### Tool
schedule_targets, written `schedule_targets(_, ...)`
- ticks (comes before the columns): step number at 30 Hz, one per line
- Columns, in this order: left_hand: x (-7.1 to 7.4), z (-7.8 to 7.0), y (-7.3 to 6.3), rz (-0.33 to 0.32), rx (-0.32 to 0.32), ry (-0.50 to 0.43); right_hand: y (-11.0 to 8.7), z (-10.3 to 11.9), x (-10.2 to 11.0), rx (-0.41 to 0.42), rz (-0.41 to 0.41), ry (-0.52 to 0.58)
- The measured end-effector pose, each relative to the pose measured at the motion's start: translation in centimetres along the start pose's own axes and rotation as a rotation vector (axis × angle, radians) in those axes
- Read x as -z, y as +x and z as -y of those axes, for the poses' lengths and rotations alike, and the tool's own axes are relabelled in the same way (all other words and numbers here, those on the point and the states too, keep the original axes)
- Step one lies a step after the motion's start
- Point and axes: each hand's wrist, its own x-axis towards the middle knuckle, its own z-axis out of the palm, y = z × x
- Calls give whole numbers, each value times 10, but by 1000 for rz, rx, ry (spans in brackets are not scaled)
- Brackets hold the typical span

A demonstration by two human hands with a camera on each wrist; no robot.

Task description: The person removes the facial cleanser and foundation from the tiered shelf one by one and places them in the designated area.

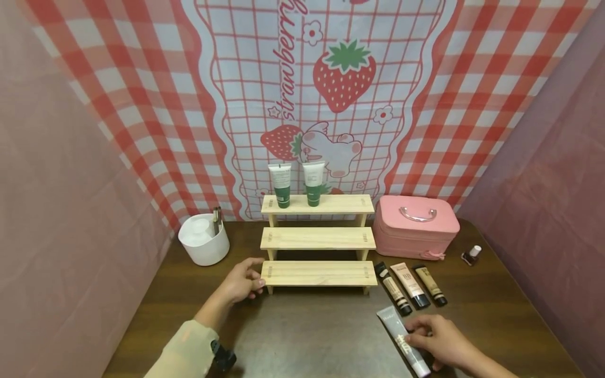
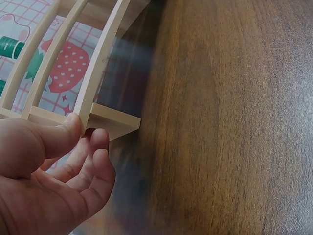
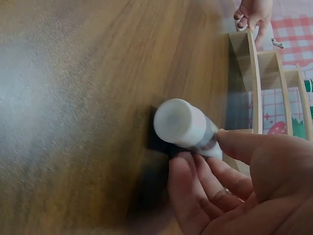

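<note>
My left hand point(image 1: 242, 282) pinches the left end of the lowest step of a three-tier wooden shelf point(image 1: 319, 273), thumb on top and fingers beneath, as the left wrist view shows close up. At the lower right, my right hand point(image 1: 443, 340) grips a grey squeeze tube point(image 1: 394, 328) between thumb and fingers. The tube's white cap point(image 3: 177, 121) points toward the camera in the right wrist view. Two white-and-green tubes, one on the left point(image 1: 281, 186) and one beside it point(image 1: 313, 184), stand on caps on the top step.
Three cosmetic tubes, a dark-and-beige one point(image 1: 393, 289), a pink one point(image 1: 409, 283) and a tan one point(image 1: 430, 285), lie right of the shelf. Behind them sits a pink case point(image 1: 416, 236); a nail polish bottle point(image 1: 471, 255) stands farther right. A white round organizer point(image 1: 203, 247) stands left.
</note>
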Motion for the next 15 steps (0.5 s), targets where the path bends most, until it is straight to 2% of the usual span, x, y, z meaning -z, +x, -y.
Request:
schedule_targets(4,-1,0,0,1,-8,-7,5,9,7,52,-6,-70)
schedule_targets(8,-1,-1,0,6,-13,-1,18,36,21,120,-46,-110)
schedule_targets(15,-1,0,0,3,-22,-23,65,97,51,293,-81,-156)
